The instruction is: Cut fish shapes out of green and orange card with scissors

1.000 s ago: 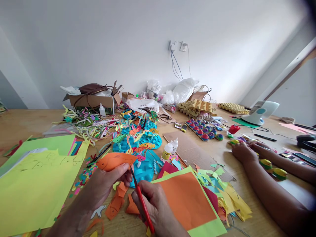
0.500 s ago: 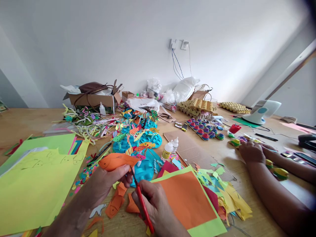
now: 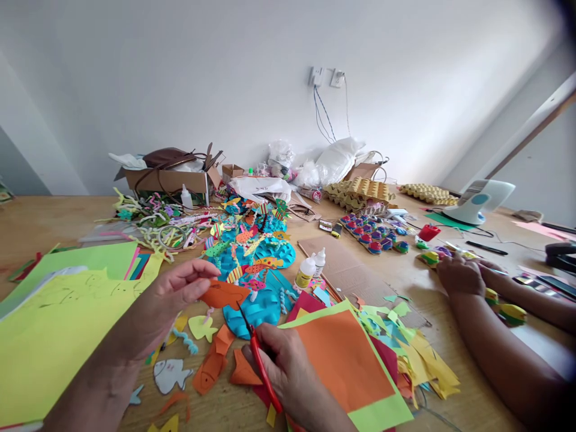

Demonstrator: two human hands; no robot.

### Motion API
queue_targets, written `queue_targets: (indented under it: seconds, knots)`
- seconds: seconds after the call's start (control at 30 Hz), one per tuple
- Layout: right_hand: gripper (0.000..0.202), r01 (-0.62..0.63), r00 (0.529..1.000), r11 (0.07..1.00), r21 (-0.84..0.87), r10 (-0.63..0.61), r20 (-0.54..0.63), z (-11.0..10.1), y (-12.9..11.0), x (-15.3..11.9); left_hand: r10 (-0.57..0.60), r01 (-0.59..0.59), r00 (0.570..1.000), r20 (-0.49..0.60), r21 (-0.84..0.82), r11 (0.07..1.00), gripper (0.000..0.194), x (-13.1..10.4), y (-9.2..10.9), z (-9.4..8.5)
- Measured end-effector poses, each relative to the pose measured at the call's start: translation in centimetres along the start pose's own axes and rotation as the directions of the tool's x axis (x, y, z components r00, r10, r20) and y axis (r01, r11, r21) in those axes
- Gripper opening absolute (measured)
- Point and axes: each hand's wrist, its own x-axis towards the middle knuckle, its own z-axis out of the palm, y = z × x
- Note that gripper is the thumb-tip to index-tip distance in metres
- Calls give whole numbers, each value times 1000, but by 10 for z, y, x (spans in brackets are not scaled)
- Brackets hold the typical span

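My left hand (image 3: 186, 287) pinches an orange paper fish (image 3: 224, 294) by its left end, above the table. My right hand (image 3: 281, 360) grips red-handled scissors (image 3: 265, 375), whose dark blades point up at the fish's tail end. Below the hands lie orange paper scraps (image 3: 211, 366) with drawn fish lines, a white fish cutout (image 3: 171, 375) and a pale yellow-green fish (image 3: 202, 327). Right of the scissors, an orange sheet (image 3: 344, 360) rests on a lime green sheet (image 3: 382, 419).
Blue paper pieces (image 3: 254, 309) with colourful fish stand ahead, beside white glue bottles (image 3: 306, 272). Yellow sheets (image 3: 67, 342) cover the left. Paper scraps (image 3: 418, 354) lie right. Another person's hands (image 3: 461, 276) work among painted egg-carton pieces (image 3: 510, 315) at far right.
My left hand has shifted up and left, now holding the fish from above by its left end. The fish has turned and sits slightly lower. The scissors stay near its tail.
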Motion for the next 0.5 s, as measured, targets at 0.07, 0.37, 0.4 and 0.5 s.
queue_targets:
  seconds: [0.07,0.37,0.4,0.5]
  knots:
    - [36,8,1000,1000,-5,-8,16,-2,0,1,-12,12,1000,1,102,995,15,1,1,-4]
    - [34,-174,983,953,250,151,110,-3,0,5,-80,17,978,191,313,950,12,6,-5,-2]
    - [35,-201,976,931,305,166,139,-2,1,5,-91,20,974,208,321,947,12,5,-5,-1]
    - [40,-267,957,858,439,181,228,0,7,5,-109,13,955,275,331,944,12,5,-7,1]
